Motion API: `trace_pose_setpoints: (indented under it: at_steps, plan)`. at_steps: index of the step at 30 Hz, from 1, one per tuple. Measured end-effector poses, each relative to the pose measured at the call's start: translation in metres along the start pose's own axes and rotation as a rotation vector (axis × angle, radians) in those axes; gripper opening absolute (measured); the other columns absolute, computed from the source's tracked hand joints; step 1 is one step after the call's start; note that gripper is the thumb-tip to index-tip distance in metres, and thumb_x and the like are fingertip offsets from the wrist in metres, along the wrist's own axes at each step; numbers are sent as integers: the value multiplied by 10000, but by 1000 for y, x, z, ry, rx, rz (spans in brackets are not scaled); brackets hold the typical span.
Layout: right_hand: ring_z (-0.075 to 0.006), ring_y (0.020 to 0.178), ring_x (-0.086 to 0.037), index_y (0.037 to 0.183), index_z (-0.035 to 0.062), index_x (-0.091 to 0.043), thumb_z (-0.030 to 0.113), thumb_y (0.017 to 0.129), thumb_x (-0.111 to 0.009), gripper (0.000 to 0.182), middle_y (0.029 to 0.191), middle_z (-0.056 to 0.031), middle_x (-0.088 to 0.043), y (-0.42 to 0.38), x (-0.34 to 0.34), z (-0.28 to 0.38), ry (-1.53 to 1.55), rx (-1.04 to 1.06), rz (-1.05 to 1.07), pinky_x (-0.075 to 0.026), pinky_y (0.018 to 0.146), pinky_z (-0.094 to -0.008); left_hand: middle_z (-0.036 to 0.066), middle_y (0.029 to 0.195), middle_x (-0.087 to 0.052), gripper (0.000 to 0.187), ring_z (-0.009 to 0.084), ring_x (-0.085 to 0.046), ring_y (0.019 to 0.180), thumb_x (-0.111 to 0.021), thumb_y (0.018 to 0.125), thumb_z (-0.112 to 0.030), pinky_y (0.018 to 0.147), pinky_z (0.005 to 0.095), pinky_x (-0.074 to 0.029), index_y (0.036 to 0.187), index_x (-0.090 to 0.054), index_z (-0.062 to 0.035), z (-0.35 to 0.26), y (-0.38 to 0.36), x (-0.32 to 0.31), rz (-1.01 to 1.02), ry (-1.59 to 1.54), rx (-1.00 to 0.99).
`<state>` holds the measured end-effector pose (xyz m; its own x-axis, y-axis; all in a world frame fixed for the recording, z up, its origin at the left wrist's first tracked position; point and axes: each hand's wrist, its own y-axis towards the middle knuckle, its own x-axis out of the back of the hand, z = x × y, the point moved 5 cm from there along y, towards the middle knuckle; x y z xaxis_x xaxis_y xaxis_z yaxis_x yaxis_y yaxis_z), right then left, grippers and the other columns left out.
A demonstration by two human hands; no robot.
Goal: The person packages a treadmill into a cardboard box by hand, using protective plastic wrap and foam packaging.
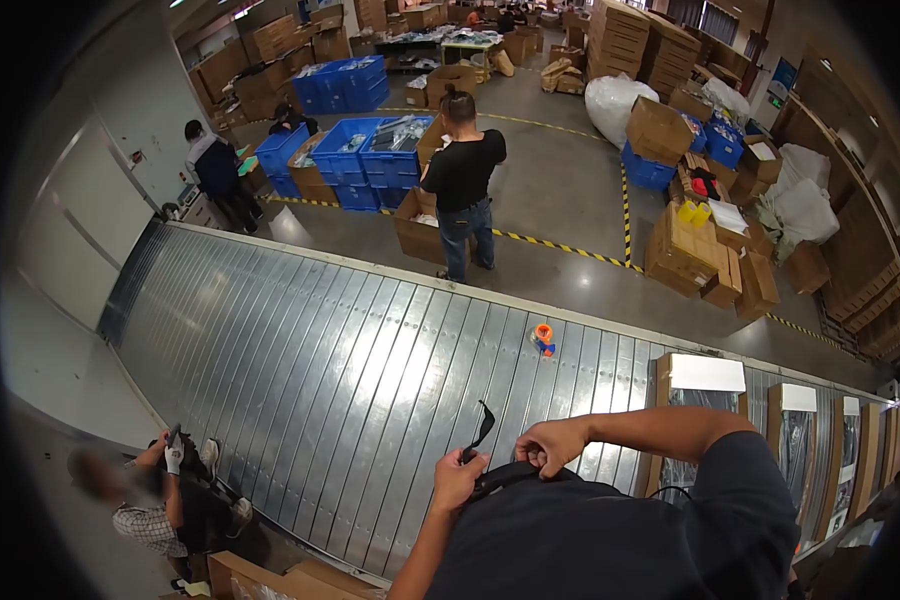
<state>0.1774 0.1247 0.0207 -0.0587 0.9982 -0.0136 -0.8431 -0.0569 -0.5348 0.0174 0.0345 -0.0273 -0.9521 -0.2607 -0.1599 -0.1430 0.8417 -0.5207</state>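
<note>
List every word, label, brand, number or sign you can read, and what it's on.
Nothing can be read in this view.
Black strap in the left hand: no lettering visible.
Orange-and-blue object on the metal slats: any print is too small.
Green sign at upper right: too small to read.
Blue panel above it: too small and blurred.

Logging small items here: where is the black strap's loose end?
In the head view, the strap's loose end sticks up from the left hand, lower centre, left of the right hand.
</note>
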Motion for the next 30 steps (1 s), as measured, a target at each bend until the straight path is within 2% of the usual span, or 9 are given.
trace_pose_setpoints:
  at_steps: [6, 10, 15, 16, 17, 19, 22, 25, 30]
  plan:
    - [-127, 765, -505, 1034, 31, -539, 134, 715, -642, 350, 818, -30, -544, -8, -19, -23, -185, 62, -68, -433, 679, -287, -30, 633, -515, 165, 48, -440, 532, -668, 790, -157, 464, 216, -347, 794, -571, -23, -10, 7, 4, -96, -6, -87]
    - [-129, 745, -563, 1042, 23, -566, 180, 736, -666, 358, 848, -55, -592, -38, -24, -48, 35, -93, -321, -461, 644, -289, -32, 641, -501, 149, 43, -426, 544, -644, 800, -154, 461, 222, -347, 815, -569, -26, -20, 6, 2, -153, 28, -82]
    - [-75, 736, -465, 1081, -10, -525, 73, 786, -641, 328, 829, -4, -515, -65, -51, -64, 564, 35, -539, -395, 649, -208, 10, 682, -547, 392, 77, -504, 566, -697, 774, -182, 474, 242, -422, 1064, -524, 16, 21, 9, 9, -165, 287, 189]
    - [-74, 726, -465, 1080, -15, -524, 71, 780, -642, 333, 821, -2, -517, -72, -59, -69, 629, 17, -567, -395, 642, -210, 57, 767, -584, 498, 139, -557, 674, -733, 746, -187, 600, 298, -474, 1113, -494, 49, 32, 16, 16, -182, 526, 94]
    - [-72, 715, -465, 1079, -19, -523, 69, 775, -643, 339, 813, -1, -519, -77, -65, -72, 686, 12, -595, -395, 635, -212, 118, 866, -594, 563, 221, -578, 798, -756, 716, -177, 727, 348, -468, 1132, -475, 79, 18, 4, 6, -396, 687, -224]
    - [-72, 686, -465, 1075, -28, -522, 71, 766, -645, 348, 781, 3, -520, -81, -68, -79, 734, -1, -595, -396, 620, -216, 149, 934, -588, 499, 269, -580, 892, -748, 696, -126, 781, 356, -449, 1100, -517, 53, -29, -5, -23, -461, 985, -634]
    - [-81, 613, -477, 999, -42, -562, 110, 752, -658, 306, 682, -3, -535, -83, -69, -95, 670, -43, -497, -403, 575, -228, 135, 897, -592, 369, 277, -595, 841, -713, 696, -76, 751, 335, -459, 1023, -575, 25, -52, 6, -78, 176, 1003, -551]
    - [-51, 642, -472, 885, -26, -598, 39, 738, -653, 171, 726, 8, -550, -86, -63, -91, 497, -176, -351, -395, 579, -208, 103, 873, -620, 259, 188, -597, 826, -658, 744, -31, 767, 289, -464, 997, -621, 7, -34, 3, -138, 778, 886, -75]
    - [-68, 705, -515, 892, -12, -621, 131, 791, -674, 182, 780, -6, -584, -80, -71, -116, 808, 37, -248, -417, 632, -214, 83, 822, -617, 232, 154, -586, 761, -650, 753, -19, 720, 262, -472, 981, -630, 14, -23, 12, -165, 999, 826, 219]
